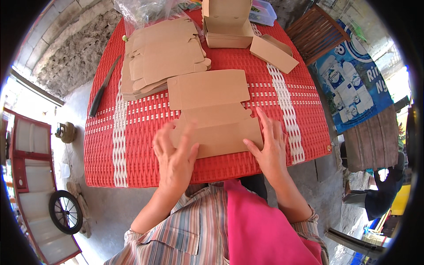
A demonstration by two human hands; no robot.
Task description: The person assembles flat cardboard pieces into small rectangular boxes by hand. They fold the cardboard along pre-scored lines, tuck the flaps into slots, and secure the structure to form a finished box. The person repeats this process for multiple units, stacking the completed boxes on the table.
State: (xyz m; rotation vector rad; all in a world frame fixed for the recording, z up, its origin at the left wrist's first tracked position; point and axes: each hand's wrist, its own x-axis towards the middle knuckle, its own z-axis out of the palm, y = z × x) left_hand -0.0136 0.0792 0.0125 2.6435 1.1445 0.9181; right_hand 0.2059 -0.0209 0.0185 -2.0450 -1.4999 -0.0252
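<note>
A brown cardboard box blank [212,115] lies partly unfolded before me, its near panel raised or folded toward me. My left hand [173,154] is over the blank's left end, fingers spread and slightly blurred. At the right end, my right hand [268,145] has its thumb against the near panel and its fingers stretched along the side. Beyond the blank on the left is a stack of flat box blanks [165,53]. Folded boxes stand at the far right: an open one [227,35] and a smaller-looking one [274,53] lying tilted beside it.
The red and white woven table [132,163] has a rounded edge near me. A knife [104,88] with a black handle lies at its left. Clear plastic bags [148,13] and a plastic container [263,12] sit at the back. A wooden chair [316,35] stands right.
</note>
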